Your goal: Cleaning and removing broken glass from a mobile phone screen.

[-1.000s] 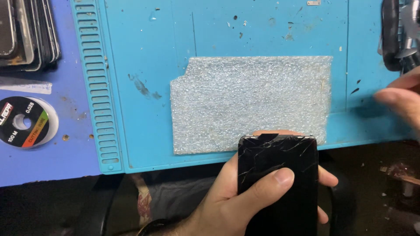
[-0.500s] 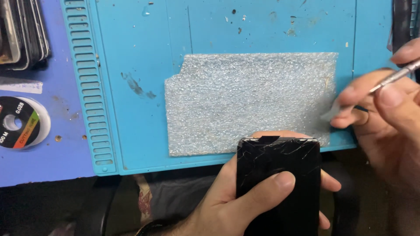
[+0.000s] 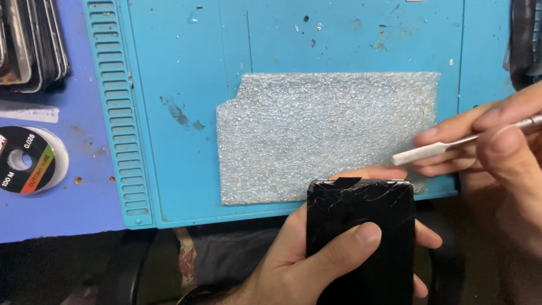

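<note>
Metal spudger (image 3: 446, 148) in right hand (image 3: 497, 147) now nearer cracked phone (image 3: 361, 226).

Both hands are bare: no gloves and no rings on the fingers that show. The left hand (image 3: 316, 260) has short, trimmed nails, and a dark band edges its wrist at the bottom of the view. The right hand (image 3: 497, 158) also has short nails; its wrist runs out of view, so any sleeve there cannot be told.

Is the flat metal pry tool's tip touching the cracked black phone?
Apart. The head view shows foam sheet between the metal pry tool tip and the cracked black phone.
</note>
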